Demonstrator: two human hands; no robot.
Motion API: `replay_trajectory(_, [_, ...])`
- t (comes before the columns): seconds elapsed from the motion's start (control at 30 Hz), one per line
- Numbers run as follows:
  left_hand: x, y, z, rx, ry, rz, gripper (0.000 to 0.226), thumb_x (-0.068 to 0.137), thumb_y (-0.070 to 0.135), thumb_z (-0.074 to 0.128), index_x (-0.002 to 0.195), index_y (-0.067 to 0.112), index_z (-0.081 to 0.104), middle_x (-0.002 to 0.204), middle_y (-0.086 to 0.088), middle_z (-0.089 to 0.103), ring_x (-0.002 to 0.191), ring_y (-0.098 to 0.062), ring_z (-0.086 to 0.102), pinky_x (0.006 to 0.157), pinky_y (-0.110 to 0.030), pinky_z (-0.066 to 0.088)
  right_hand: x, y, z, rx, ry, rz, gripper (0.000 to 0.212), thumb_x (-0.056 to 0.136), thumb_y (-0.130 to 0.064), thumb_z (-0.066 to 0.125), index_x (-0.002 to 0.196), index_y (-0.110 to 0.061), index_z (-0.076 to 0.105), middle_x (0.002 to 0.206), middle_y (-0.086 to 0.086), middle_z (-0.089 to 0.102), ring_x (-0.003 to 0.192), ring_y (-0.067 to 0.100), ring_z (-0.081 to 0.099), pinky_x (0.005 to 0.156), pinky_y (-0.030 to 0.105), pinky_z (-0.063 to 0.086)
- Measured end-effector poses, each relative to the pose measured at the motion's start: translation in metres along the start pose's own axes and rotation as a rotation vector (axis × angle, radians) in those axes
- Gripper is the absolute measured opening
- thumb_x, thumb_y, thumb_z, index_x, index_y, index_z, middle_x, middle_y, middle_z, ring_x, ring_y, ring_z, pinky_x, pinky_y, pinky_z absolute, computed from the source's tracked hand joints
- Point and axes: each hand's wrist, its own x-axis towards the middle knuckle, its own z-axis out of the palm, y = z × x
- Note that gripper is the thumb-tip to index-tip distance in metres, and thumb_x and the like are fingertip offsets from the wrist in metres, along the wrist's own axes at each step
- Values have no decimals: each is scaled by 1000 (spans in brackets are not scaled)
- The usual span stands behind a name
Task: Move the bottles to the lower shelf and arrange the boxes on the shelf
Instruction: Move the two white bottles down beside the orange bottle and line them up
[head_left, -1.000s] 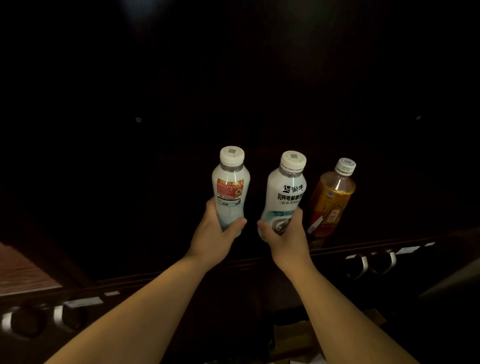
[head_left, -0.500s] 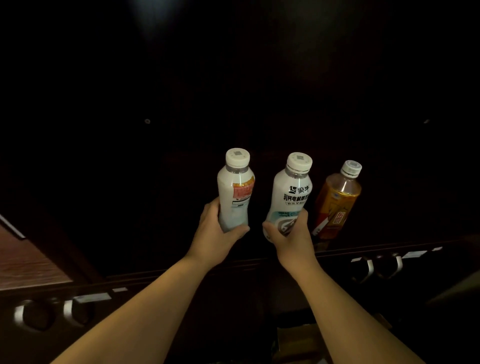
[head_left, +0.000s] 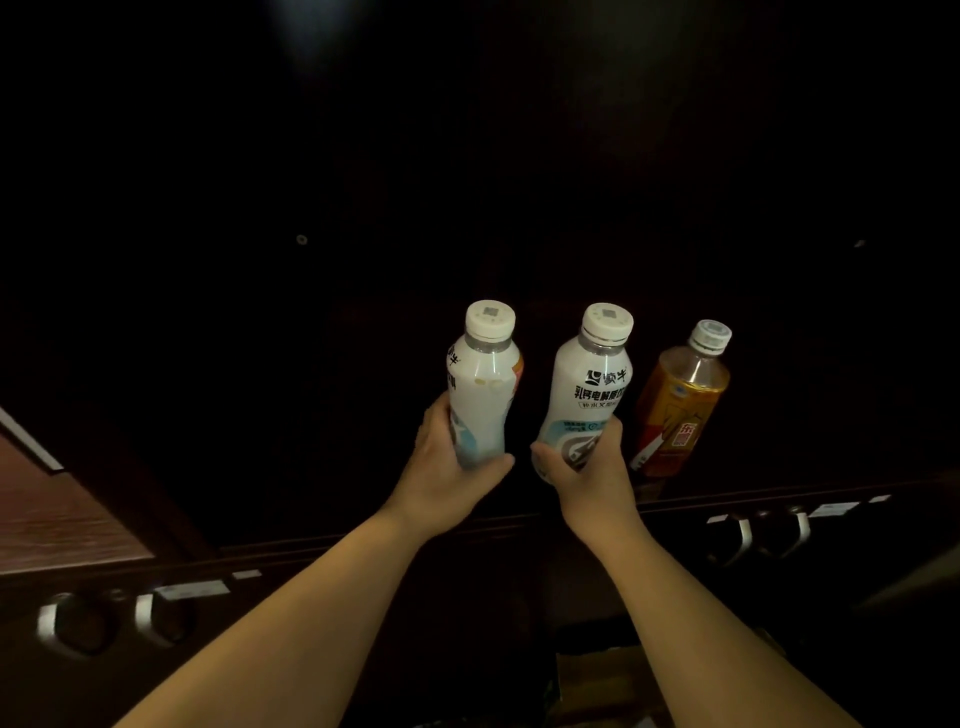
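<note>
My left hand (head_left: 447, 473) grips the lower part of a white milk-drink bottle (head_left: 483, 384) with a white cap, held upright in front of a dark shelf opening. My right hand (head_left: 587, 478) grips a second white bottle (head_left: 592, 384) of the same kind, its printed label facing me and its top leaning slightly right. An amber tea bottle (head_left: 683, 400) with an orange label stands on the dark shelf (head_left: 779, 491) just right of my right hand, apart from it. No boxes show on the shelf.
The cabinet interior is very dark. Below the shelf edge run metal ring handles at the left (head_left: 72, 623) and right (head_left: 753, 535). A brown wooden panel (head_left: 57, 514) is at the far left. A cardboard box (head_left: 597, 680) lies low between my forearms.
My left hand has turned its bottle, so the red-orange label now faces away to the right. Both bottles stay at about the same height; the view has shifted slightly.
</note>
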Motion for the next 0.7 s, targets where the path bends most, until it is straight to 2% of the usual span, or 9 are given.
replay_trajectory(0.07, [0,-5,-5,-36,-73,-17,100,79,27,80,154,36,15,134,22,47,125,7,46,102,-22,41,0,0,0,-1,2,3,59,82,-33,80,125,-40,40,112,-16,64,99,-12,60,80,16,48])
replay_trajectory(0.13, [0,-7,-6,8,-57,-20,96,80,24,81,153,38,20,126,32,47,114,21,47,98,-12,42,0,0,0,2,-1,13,60,81,-33,80,126,-40,40,112,-16,64,100,-12,60,78,12,48])
replay_trajectory(0.27, [2,-1,3,107,66,20,84,67,35,90,137,31,43,128,9,48,119,-9,51,101,-33,46,1,1,-1,0,0,19,62,81,-34,81,127,-39,40,112,-18,64,99,-13,60,77,9,46])
replay_trajectory(0.33, [3,2,8,172,106,28,86,63,40,91,134,24,45,125,4,44,121,-16,47,99,-34,44,0,2,-1,0,0,16,61,81,-34,80,127,-38,40,112,-17,64,100,-11,61,79,12,47])
replay_trajectory(0.4, [3,3,9,196,110,12,94,61,46,90,137,21,41,128,3,44,123,-14,43,97,-31,40,-1,3,-1,4,-2,16,61,81,-35,80,127,-38,41,112,-15,64,100,-9,62,82,19,50])
replay_trajectory(0.47, [0,2,4,125,52,-23,99,64,47,87,143,23,33,131,6,48,122,-10,47,98,-31,44,-1,1,-2,3,-3,13,61,81,-35,80,126,-42,40,112,-15,64,100,-9,62,82,21,50])
replay_trajectory(0.57, [-2,0,-7,40,-94,-46,98,75,32,82,152,29,22,129,17,55,117,1,56,99,-28,48,-2,-2,-2,7,-4,18,63,81,-34,80,127,-43,39,113,-17,63,102,-11,60,83,21,49])
replay_trajectory(0.63, [-3,0,-10,80,-127,-27,90,79,27,80,152,30,26,127,21,56,114,10,55,96,-18,46,-3,-2,-3,11,-12,31,66,81,-32,81,131,-39,39,116,-17,63,103,-7,61,87,25,51])
replay_trajectory(0.7, [-3,1,-8,112,-111,-17,80,79,29,82,145,32,36,125,20,56,107,19,53,85,-6,44,-4,-3,-5,11,-25,40,69,80,-30,82,135,-35,40,118,-15,64,106,-2,62,90,28,52])
